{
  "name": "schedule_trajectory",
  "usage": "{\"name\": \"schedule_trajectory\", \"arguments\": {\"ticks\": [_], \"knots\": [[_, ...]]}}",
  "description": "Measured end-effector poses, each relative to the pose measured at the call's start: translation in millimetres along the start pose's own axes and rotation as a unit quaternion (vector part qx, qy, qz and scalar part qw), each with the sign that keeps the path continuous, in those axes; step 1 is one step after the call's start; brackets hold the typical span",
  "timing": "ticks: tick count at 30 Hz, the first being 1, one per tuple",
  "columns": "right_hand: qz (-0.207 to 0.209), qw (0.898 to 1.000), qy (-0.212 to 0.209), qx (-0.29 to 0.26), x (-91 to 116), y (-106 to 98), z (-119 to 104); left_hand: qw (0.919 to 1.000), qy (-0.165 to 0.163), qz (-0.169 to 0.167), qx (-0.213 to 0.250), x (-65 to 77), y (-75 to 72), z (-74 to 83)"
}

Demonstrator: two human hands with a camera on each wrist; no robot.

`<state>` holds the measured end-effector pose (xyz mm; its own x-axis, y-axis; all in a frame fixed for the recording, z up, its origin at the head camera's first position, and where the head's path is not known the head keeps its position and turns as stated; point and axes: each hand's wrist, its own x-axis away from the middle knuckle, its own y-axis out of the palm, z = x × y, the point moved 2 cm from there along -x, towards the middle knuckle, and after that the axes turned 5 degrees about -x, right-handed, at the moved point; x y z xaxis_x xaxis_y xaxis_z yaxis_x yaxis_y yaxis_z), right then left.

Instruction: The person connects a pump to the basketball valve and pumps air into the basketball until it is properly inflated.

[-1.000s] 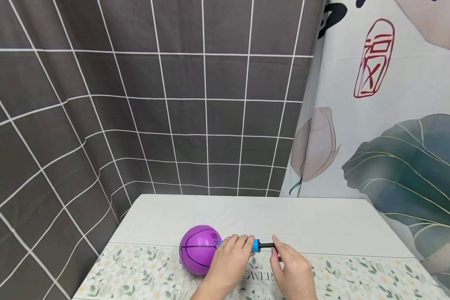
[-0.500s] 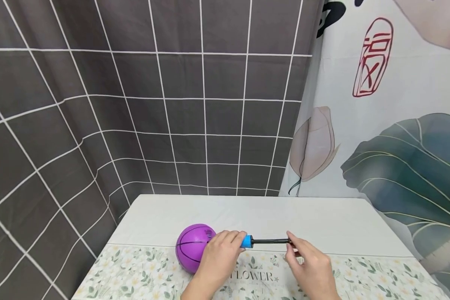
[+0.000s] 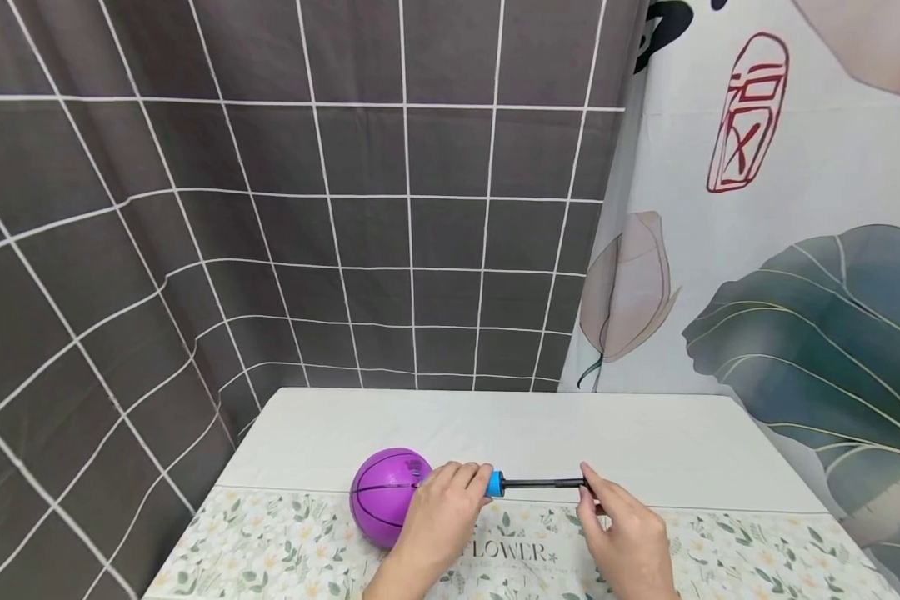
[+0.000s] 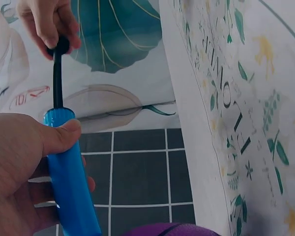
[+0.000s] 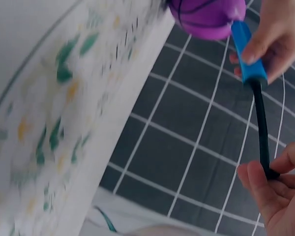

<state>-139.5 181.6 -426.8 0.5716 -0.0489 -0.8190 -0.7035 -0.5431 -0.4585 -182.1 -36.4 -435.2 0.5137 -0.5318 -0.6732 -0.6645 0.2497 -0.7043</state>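
Observation:
A purple ball [image 3: 382,496] with black lines rests on the table, left of both hands. My left hand [image 3: 442,517] grips the blue barrel of a hand pump [image 4: 71,182], thumb and fingers curled round it. In the right wrist view the barrel's far end meets the ball [image 5: 206,17]; whether a needle sits in it is too small to tell. The black rod [image 3: 543,483] extends out of the barrel to the right. My right hand [image 3: 630,533] pinches the black end of that rod between thumb and fingers.
The table carries a white cloth [image 3: 495,425] at the back and a flowered, lettered cloth [image 3: 270,542] in front. A dark curtain with white grid lines [image 3: 450,233] hangs behind and at left; a leaf-printed white curtain [image 3: 720,292] hangs at right.
My right hand has moved right, drawing the black rod far out of the blue barrel, mostly in the first half second. The ball and left hand have shifted slightly left in view.

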Motion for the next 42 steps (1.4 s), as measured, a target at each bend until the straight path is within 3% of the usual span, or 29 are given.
{"name": "schedule_trajectory", "arguments": {"ticks": [12, 19, 27, 33, 42], "knots": [[-0.02, 0.999, -0.041, -0.025, 11, 26, -30, 0.9998, 0.017, 0.012, 0.005, -2.4, 0.3, 19.3], [-0.03, 0.998, -0.042, -0.021, 5, 15, -18, 0.9988, 0.005, -0.001, 0.049, 0.8, 1.8, 5.1], [-0.005, 1.0, -0.015, -0.013, -4, -5, 0, 0.9986, -0.013, -0.019, 0.048, 5.8, -3.9, -12.4], [-0.011, 1.0, 0.006, -0.006, -2, -9, 5, 0.9981, -0.02, -0.023, 0.053, 6.6, -6.1, -12.7], [0.027, 0.999, -0.038, -0.009, 7, 7, -7, 0.9999, 0.005, 0.01, 0.007, 3.9, -3.9, 0.6]]}}
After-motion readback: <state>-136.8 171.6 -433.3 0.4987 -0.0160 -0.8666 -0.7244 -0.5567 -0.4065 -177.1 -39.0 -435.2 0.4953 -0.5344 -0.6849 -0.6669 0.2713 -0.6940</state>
